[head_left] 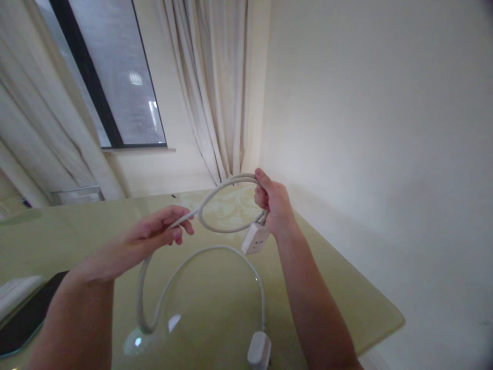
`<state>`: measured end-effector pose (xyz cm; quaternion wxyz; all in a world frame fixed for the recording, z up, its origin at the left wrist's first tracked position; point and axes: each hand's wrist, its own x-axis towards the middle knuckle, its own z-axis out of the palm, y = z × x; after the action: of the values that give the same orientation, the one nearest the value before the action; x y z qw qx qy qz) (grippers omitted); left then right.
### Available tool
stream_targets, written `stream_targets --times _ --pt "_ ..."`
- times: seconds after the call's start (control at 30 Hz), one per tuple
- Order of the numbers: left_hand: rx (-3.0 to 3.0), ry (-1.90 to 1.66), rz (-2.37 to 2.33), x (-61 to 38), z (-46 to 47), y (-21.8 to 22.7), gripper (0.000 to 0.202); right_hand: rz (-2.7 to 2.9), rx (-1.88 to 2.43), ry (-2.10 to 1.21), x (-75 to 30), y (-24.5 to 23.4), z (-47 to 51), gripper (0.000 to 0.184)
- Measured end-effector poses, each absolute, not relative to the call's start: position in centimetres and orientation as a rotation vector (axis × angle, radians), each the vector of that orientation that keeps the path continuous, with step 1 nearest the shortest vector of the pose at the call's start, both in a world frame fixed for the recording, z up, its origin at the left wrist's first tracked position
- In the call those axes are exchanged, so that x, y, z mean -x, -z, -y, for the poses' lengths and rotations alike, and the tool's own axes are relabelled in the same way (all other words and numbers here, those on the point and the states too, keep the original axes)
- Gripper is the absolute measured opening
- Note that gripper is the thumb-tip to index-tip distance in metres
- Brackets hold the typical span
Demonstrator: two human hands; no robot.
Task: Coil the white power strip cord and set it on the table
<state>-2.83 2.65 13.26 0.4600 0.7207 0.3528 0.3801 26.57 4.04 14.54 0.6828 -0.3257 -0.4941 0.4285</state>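
Note:
A thick white power cable (215, 253) loops above a pale green glass table (339, 293). My right hand (274, 204) is closed round the top of a raised loop of the cable, and a white socket block (254, 238) hangs just below that hand. My left hand (162, 231) pinches the cable between thumb and fingers further along, to the left. From there the cable drops to the table, curves back up in an arch and ends in a white plug (259, 349) lying near the front edge.
A dark flat device (26, 318) lies at the table's left edge beside a white object (15, 290). Cream curtains (215, 92) and a window (115, 77) stand behind the table; a plain wall (385, 154) is on the right. The table's right corner (396, 321) is near.

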Motion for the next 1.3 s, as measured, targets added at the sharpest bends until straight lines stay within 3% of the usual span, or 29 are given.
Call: stream_targets --times 0.1,0.2,0.63,0.77,1.03,1.2,1.3 --pt "-1.962 -0.722 -0.815 2.6 -2.3 -13.0 0.027 1.222 0.750 -1.000 -25.8 -14.4 -3.8 0.068" --pt "-1.941 -0.771 -0.736 1.2 -2.1 -12.8 0.036 1.245 0.715 -1.048 -24.5 -14.1 -3.7 0.070" --pt "-1.302 -0.939 -0.285 -1.9 -3.1 -10.5 0.034 0.664 0.518 -1.370 -22.7 -14.5 -3.5 0.071" --pt "-1.121 -1.165 -0.263 -3.2 -3.3 -10.7 0.027 0.579 0.477 -1.353 -23.4 -14.6 -3.7 0.067" --pt "-0.825 -1.569 -0.198 -4.9 -2.5 -12.6 0.032 0.596 0.449 -1.512 -22.3 -14.6 -3.4 0.062" --pt "-0.916 -1.761 -0.390 -4.3 -2.7 -13.5 0.055 0.720 0.515 -1.514 -22.2 -14.4 -3.3 0.062" --pt "-0.948 -1.764 -0.429 -4.3 -2.4 -13.5 0.050 0.796 0.554 -1.411 -22.4 -14.0 -3.7 0.064"
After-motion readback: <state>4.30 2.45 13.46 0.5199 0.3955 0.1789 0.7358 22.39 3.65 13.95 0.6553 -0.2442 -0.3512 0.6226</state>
